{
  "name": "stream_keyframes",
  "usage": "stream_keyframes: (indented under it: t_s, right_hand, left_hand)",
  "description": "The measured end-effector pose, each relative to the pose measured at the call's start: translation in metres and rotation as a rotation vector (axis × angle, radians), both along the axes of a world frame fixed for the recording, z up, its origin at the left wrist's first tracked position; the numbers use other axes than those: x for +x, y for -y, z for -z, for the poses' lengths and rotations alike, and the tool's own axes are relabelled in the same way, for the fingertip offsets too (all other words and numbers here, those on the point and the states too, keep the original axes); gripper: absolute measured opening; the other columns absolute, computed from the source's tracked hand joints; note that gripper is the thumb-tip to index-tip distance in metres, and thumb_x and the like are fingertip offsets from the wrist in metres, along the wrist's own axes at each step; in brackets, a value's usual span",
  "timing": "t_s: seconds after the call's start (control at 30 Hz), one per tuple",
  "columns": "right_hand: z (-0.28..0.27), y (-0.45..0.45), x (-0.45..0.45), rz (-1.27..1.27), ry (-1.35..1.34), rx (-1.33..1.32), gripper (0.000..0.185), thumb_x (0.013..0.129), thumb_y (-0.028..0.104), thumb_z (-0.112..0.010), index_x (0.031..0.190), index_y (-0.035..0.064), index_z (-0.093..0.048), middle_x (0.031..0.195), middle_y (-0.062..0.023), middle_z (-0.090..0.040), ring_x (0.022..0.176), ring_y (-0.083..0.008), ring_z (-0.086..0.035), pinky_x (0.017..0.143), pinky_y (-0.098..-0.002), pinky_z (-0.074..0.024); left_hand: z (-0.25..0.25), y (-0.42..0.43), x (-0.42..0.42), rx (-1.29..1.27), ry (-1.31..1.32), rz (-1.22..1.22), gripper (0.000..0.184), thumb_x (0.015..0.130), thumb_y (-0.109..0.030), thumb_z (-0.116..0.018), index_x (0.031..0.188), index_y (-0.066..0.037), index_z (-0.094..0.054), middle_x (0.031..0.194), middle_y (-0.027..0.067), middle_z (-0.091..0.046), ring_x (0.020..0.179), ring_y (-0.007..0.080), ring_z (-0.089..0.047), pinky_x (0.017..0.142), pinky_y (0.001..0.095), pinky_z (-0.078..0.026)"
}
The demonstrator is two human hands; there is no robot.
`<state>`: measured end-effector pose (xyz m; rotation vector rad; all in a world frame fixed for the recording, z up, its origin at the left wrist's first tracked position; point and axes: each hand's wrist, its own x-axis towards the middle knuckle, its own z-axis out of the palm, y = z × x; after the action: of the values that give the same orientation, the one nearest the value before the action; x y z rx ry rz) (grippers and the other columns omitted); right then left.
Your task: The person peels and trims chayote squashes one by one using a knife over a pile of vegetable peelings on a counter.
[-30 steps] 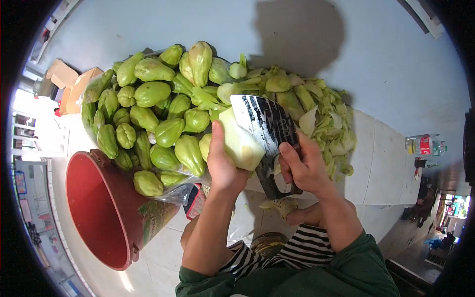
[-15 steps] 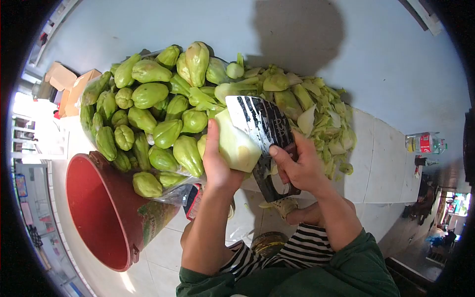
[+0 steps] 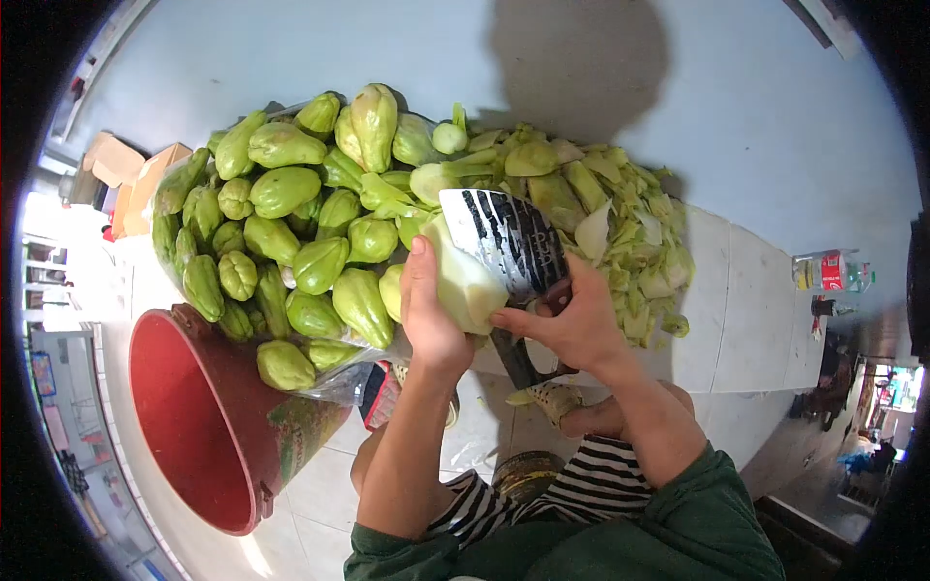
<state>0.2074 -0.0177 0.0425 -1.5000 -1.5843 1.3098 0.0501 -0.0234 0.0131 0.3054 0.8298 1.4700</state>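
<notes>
A peeled, pale green chayote (image 3: 460, 276) is gripped in my left hand (image 3: 433, 320), the thumb lying along its left side. My right hand (image 3: 576, 315) is closed around the dark handle of a broad kitchen knife (image 3: 511, 237) with black stripes and white lettering on its blade. The blade lies against the chayote's right side, and my right thumb reaches to the chayote's lower end. Behind both hands, unpeeled green chayotes (image 3: 286, 192) are heaped on clear plastic. A pile of green peelings (image 3: 620, 242) spreads to the right of the knife.
A red bucket (image 3: 184, 416) lies tilted at the left, its mouth towards me. An open cardboard box (image 3: 155, 189) stands beyond it. At the right is a plastic bottle with a red label (image 3: 833, 274). A light blue wall (image 3: 387, 48) rises behind the heap.
My right thumb has moved from the knife handle down to the chayote's lower end. The chayote has turned slightly against the blade. The view has shifted a little.
</notes>
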Motion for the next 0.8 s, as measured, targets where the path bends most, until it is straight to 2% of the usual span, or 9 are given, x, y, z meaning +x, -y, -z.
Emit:
stream_keyframes:
  t_s: [0.13, 0.23, 0.3, 0.37, 0.5, 0.6, 0.67, 0.73, 0.8]
  right_hand:
    - [0.001, 0.001, -0.003, -0.002, -0.009, -0.01, 0.05, 0.067, 0.033, -0.088, 0.094, 0.0026, -0.061, 0.069, 0.0019, -0.06, 0.058, -0.0049, -0.048, 0.052, -0.0236, -0.0412]
    - [0.001, 0.003, -0.007, 0.043, -0.069, 0.033, 0.044, 0.066, 0.027, -0.089, 0.095, 0.0065, -0.063, 0.063, 0.008, -0.053, 0.053, -0.0008, -0.04, 0.047, -0.0195, -0.0322]
    - [-0.004, 0.003, -0.007, 0.011, 0.032, 0.023, 0.047, 0.067, 0.03, -0.087, 0.092, 0.0017, -0.061, 0.067, -0.0007, -0.062, 0.056, -0.0058, -0.051, 0.051, -0.024, -0.0432]
    - [-0.005, 0.004, -0.011, 0.017, 0.057, 0.053, 0.047, 0.067, 0.03, -0.088, 0.092, 0.0016, -0.06, 0.067, -0.0006, -0.061, 0.055, -0.0058, -0.05, 0.051, -0.0245, -0.0429]
    - [0.0, 0.003, -0.012, 0.016, 0.138, 0.043, 0.049, 0.066, 0.031, -0.088, 0.095, 0.0017, -0.061, 0.066, 0.0009, -0.06, 0.054, -0.0055, -0.048, 0.05, -0.0254, -0.0424]
    - [0.0, 0.002, -0.012, 0.041, -0.049, 0.047, 0.051, 0.065, 0.033, -0.088, 0.097, 0.0026, -0.062, 0.066, 0.0025, -0.059, 0.053, -0.005, -0.047, 0.05, -0.0248, -0.0421]
    - [-0.005, -0.002, -0.009, 0.046, -0.051, 0.061, 0.05, 0.066, 0.032, -0.088, 0.098, 0.0027, -0.063, 0.067, 0.0024, -0.06, 0.054, -0.0045, -0.047, 0.05, -0.0241, -0.0424]
    - [-0.008, -0.008, -0.003, 0.052, -0.05, 0.075, 0.05, 0.066, 0.031, -0.087, 0.099, 0.0028, -0.063, 0.068, 0.0024, -0.061, 0.055, -0.004, -0.047, 0.051, -0.0235, -0.0428]
    - [-0.01, -0.016, 0.003, 0.18, -0.055, 0.162, 0.05, 0.062, 0.033, -0.091, 0.089, 0.0036, -0.061, 0.067, 0.0033, -0.059, 0.058, -0.0031, -0.052, 0.05, -0.0208, -0.0413]
  left_hand:
    - [-0.003, 0.0, 0.002, 0.037, -0.163, -0.073, 0.052, 0.099, -0.048, -0.044, 0.126, -0.004, -0.053, 0.114, 0.0095, -0.062, 0.101, 0.0231, -0.062, 0.089, 0.0373, -0.049]
    - [0.0, 0.001, 0.0, 0.086, -0.299, -0.1, 0.051, 0.1, -0.047, -0.043, 0.124, -0.003, -0.053, 0.112, 0.0095, -0.062, 0.099, 0.021, -0.061, 0.088, 0.035, -0.049]
    - [0.0, 0.001, 0.0, 0.102, -0.384, -0.107, 0.051, 0.101, -0.046, -0.043, 0.123, -0.002, -0.054, 0.111, 0.0094, -0.062, 0.098, 0.0194, -0.061, 0.088, 0.0338, -0.048]
    - [-0.005, 0.002, 0.001, 0.184, -0.695, -0.183, 0.052, 0.101, -0.046, -0.042, 0.122, 0.0, -0.054, 0.107, 0.0084, -0.062, 0.094, 0.0162, -0.058, 0.084, 0.0306, -0.047]
    - [-0.008, -0.001, -0.001, 0.184, -0.69, -0.197, 0.052, 0.102, -0.045, -0.041, 0.121, 0.002, -0.054, 0.104, 0.0072, -0.061, 0.093, 0.0142, -0.055, 0.082, 0.0283, -0.045]
    - [-0.005, -0.008, -0.014, 0.273, -0.982, -0.147, 0.053, 0.102, -0.046, -0.04, 0.121, 0.001, -0.055, 0.104, 0.0085, -0.061, 0.092, 0.0159, -0.056, 0.082, 0.0296, -0.045]
    - [-0.006, -0.014, -0.018, 0.072, -0.518, -0.235, 0.051, 0.102, -0.046, -0.037, 0.115, 0.0, -0.055, 0.09, 0.0082, -0.062, 0.08, 0.0161, -0.058, 0.07, 0.0295, -0.047]
    - [-0.011, -0.014, -0.03, 0.073, -0.03, -0.112, 0.062, 0.099, -0.058, -0.032, 0.12, -0.003, -0.05, 0.092, 0.0142, -0.062, 0.081, 0.0274, -0.063, 0.068, 0.0369, -0.052]
    - [-0.007, -0.01, -0.042, 0.22, 0.115, 0.017, 0.056, 0.1, -0.054, -0.032, 0.121, -0.004, -0.049, 0.097, 0.015, -0.06, 0.091, 0.03, -0.06, 0.072, 0.0409, -0.051]
